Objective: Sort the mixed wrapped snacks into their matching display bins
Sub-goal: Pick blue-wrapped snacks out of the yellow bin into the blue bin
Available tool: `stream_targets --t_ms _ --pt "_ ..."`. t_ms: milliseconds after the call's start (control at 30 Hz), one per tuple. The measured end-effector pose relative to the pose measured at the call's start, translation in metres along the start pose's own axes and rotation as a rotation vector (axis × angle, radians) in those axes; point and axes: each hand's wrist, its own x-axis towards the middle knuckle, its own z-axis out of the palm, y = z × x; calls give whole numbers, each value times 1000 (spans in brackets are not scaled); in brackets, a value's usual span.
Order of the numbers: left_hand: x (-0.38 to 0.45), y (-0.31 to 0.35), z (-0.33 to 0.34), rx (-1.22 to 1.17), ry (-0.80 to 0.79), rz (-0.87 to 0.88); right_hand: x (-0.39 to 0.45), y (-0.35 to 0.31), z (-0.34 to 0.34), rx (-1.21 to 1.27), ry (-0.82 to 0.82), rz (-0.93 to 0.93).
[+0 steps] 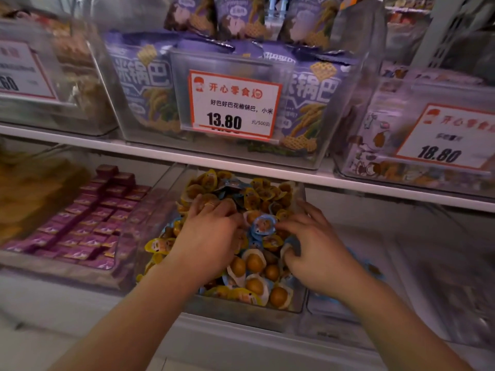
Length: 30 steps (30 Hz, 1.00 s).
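Observation:
A clear display bin on the lower shelf holds a mixed heap of small wrapped egg snacks, yellow packets and blue packets together. Both my hands are inside it. My left hand lies on the left of the heap with its fingers curled down among the packets; the fingertips are buried, so any grip is hidden. My right hand rests on the right side with fingers spread. Its forefinger touches the edge of a raised blue packet and its thumb presses on the heap.
Left of it stands a bin of purple boxed sweets. A further clear bin on the right looks blurred. The shelf above carries bins of purple rice-crisp bags, with price cards 13.80 and 18.80.

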Motion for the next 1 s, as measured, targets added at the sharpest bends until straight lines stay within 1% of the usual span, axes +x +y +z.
stream_targets --t_ms 67,133,167,200,300,333,433,467,533,600,633,667,700,767,800,867,933,1000 --pt "-2 18 -2 -65 31 100 0 -1 1 97 37 -5" --pt "-2 38 4 -111 -41 195 -2 -1 1 182 60 -4" --pt "-2 45 8 -114 -82 203 -4 -1 0 232 78 7" --pt "-1 49 13 -105 -103 187 -6 0 -1 290 107 26" --pt "4 44 20 -100 -79 104 -13 3 -5 452 224 92" --pt "6 43 20 -112 -76 83 -15 4 -5 474 237 95" --pt "9 39 17 -145 -92 49 -19 6 -4 409 196 60" --pt "9 37 15 -185 -102 41 -19 7 -3 375 188 57" --pt "11 29 11 -342 -96 -14 -18 8 -3 337 184 51" --pt "14 21 7 -496 14 -116 -17 9 -3 319 180 39" --pt "16 20 8 -502 92 -152 -17 9 -3 312 181 39" --pt "18 21 10 -435 147 -157 -17 8 -2 306 187 42" --pt "20 23 14 -322 160 -127 -17 8 -1 303 197 44" --pt "21 32 25 -82 81 -7 -18 6 1 311 215 40" --pt "20 33 29 1 39 52 -19 6 2 315 215 39" --pt "22 27 31 50 -43 119 -19 7 1 310 206 44" --pt "24 20 28 21 -107 140 -20 7 1 306 203 45" --pt "22 22 27 8 -85 126 -20 6 1 300 203 46"
